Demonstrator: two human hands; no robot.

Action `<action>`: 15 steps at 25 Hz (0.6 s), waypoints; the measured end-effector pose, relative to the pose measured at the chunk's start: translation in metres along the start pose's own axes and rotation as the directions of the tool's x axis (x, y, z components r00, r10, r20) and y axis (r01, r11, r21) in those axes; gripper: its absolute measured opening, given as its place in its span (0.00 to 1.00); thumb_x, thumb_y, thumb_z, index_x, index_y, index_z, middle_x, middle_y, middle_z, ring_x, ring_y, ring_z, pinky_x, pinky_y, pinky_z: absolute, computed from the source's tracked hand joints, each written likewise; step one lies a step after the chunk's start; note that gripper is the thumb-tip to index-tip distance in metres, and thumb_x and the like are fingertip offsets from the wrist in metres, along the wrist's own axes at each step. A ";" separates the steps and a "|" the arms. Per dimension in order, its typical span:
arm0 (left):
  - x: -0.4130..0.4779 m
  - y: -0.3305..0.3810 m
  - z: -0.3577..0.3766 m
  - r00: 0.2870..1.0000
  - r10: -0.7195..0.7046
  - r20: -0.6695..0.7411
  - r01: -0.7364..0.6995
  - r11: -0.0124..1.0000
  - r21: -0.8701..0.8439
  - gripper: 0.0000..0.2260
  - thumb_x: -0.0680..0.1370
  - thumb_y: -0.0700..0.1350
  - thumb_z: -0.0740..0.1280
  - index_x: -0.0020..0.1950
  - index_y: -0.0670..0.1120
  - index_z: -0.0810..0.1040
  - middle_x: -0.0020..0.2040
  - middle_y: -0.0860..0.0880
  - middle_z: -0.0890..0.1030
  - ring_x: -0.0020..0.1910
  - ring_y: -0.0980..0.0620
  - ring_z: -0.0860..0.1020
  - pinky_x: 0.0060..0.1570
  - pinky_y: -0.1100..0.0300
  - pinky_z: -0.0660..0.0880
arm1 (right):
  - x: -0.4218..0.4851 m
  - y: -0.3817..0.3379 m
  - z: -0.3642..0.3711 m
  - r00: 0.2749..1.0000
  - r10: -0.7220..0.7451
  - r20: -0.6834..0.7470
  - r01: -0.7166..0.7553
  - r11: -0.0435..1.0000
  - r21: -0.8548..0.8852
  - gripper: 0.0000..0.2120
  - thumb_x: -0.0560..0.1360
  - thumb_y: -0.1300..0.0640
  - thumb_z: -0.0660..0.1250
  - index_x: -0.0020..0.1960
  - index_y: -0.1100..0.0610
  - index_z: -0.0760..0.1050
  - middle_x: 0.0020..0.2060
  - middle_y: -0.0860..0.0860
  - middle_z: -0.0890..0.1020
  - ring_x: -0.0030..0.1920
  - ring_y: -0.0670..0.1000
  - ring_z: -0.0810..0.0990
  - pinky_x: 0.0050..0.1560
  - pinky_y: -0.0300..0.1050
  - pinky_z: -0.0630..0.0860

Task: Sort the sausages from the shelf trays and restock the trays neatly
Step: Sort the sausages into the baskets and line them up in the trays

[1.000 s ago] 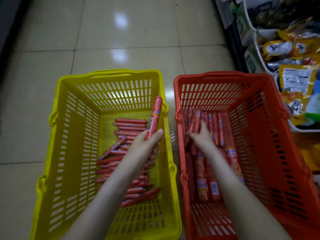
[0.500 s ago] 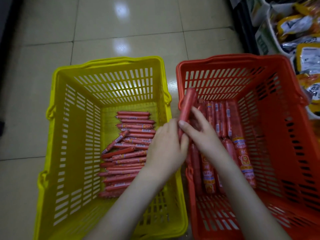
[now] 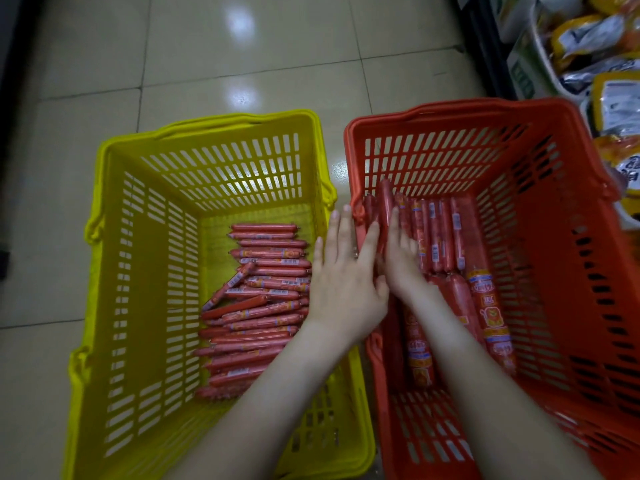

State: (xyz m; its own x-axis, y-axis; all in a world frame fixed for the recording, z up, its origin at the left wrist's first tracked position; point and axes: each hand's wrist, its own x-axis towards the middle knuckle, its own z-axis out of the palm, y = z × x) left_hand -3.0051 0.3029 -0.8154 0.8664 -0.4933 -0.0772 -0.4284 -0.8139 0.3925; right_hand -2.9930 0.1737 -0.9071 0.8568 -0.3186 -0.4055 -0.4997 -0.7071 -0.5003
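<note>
Sorting looks nearly done: thin sausages (image 3: pixel 263 306) fill the yellow basket (image 3: pixel 104 188), thick sausages (image 3: pixel 440 237) line the orange basket (image 3: pixel 571 209), where the flat-fingered left hand (image 3: pixel 346 282) and right hand (image 3: pixel 401 261) press one down without gripping; restocking remains.

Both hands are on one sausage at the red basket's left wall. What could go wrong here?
The sausage between the left hand and right hand stands tilted against the red basket wall; it might slip down crooked. The left forearm hangs over the yellow basket rim and could nudge it.
</note>
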 end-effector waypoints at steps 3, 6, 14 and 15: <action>0.000 -0.003 -0.003 1.000 -0.012 0.021 0.011 0.999 0.031 0.33 0.73 0.53 0.62 0.77 0.49 0.59 0.78 0.39 0.45 0.77 0.42 0.43 0.74 0.44 0.49 | -0.020 -0.006 -0.011 1.000 0.006 0.004 -0.006 0.999 -0.032 0.36 0.80 0.51 0.59 0.78 0.52 0.39 0.77 0.56 0.49 0.76 0.57 0.50 0.73 0.53 0.49; -0.004 0.014 -0.014 0.998 -0.050 0.025 0.048 0.995 0.083 0.30 0.75 0.53 0.62 0.76 0.48 0.62 0.77 0.37 0.51 0.77 0.39 0.49 0.72 0.40 0.51 | -0.069 -0.001 -0.056 0.999 -0.027 -0.044 0.036 0.976 0.216 0.32 0.80 0.57 0.60 0.78 0.60 0.47 0.76 0.59 0.54 0.76 0.56 0.54 0.72 0.40 0.50; -0.132 0.242 -0.011 0.883 0.469 -0.005 -0.466 0.876 -0.124 0.24 0.70 0.49 0.59 0.63 0.40 0.77 0.62 0.35 0.76 0.62 0.36 0.75 0.61 0.43 0.72 | -0.354 0.104 -0.172 0.904 0.144 -0.402 -0.076 0.981 0.179 0.25 0.76 0.63 0.61 0.72 0.63 0.63 0.67 0.60 0.70 0.67 0.58 0.70 0.67 0.37 0.59; -0.162 0.272 -0.003 0.836 0.545 0.061 -0.531 0.832 -0.161 0.25 0.70 0.50 0.57 0.62 0.40 0.77 0.60 0.36 0.77 0.59 0.36 0.76 0.60 0.44 0.74 | -0.399 0.124 -0.175 0.877 0.231 -0.422 -0.156 0.966 0.205 0.25 0.77 0.63 0.61 0.73 0.61 0.62 0.68 0.58 0.70 0.68 0.56 0.69 0.67 0.38 0.60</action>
State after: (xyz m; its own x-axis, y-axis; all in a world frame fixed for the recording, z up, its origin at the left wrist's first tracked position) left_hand -3.2612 0.1629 -0.6931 0.4750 -0.8750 0.0935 -0.7750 -0.3657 0.5155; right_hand -3.3748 0.1034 -0.6734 0.6894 -0.7091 -0.1482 -0.6426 -0.5041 -0.5770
